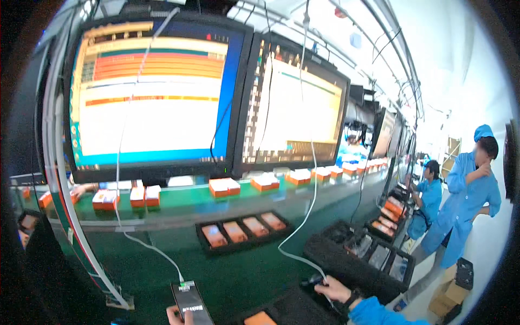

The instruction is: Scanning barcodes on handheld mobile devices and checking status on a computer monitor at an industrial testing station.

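At the lower left, my left hand [183, 315] is closed around a black smartphone [190, 303] with white lettering on its lit screen. A white charging cable [146, 246] runs down into the phone's top end. My right hand [337, 290], with a dark band at its wrist, is closed at the lower right. A small dark object [311, 280] sticks out past its fingertips, too blurred to name. A second white cable [295, 254] comes down to these fingers; whether they grip it I cannot tell. Between the hands, an orange item [260, 318] lies in a black tray [281, 310].
Two monitors [154, 103] stand behind the green bench. Orange and white boxes [223, 187] line the belt below them. A black tray [208, 248] holds several phones; another dark tray [319, 252] sits to the right. Two people in blue coats [466, 189] are at the far right.
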`<state>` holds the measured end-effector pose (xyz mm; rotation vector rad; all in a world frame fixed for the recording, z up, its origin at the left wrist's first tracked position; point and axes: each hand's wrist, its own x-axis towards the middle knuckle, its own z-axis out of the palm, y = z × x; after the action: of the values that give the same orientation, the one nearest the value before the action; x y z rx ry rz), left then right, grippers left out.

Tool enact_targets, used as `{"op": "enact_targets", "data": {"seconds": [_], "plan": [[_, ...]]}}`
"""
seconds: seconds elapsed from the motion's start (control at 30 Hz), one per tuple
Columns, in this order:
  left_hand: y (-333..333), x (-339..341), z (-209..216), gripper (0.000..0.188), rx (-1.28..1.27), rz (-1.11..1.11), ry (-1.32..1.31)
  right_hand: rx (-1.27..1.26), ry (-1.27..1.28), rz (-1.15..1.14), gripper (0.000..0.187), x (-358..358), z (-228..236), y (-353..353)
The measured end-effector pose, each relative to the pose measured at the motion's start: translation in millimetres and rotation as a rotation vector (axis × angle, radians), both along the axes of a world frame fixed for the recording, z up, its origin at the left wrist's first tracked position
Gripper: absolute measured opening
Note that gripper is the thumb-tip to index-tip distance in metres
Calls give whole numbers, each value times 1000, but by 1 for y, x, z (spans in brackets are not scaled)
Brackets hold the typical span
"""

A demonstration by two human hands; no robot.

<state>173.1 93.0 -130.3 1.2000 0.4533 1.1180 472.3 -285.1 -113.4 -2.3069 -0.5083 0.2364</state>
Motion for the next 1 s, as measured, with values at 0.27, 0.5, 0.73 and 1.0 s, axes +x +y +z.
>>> {"op": "enact_targets", "data": {"seconds": [0.27, 0.5, 0.73, 1.0], "plan": [[-1, -3, 14, 25, -25, 65, 158, 425, -8, 697, 43, -166, 43, 115], [4, 10, 24, 23, -174, 56, 74, 522, -406, 638, 35, -155, 32, 167], [-4, 10, 40, 13, -212, -36, 6, 744, 650, 488, 31, -140, 47, 151], [-8, 5, 44, 17, -214, 55, 55, 933, 785, 477, 21, -137, 86, 133]]}}
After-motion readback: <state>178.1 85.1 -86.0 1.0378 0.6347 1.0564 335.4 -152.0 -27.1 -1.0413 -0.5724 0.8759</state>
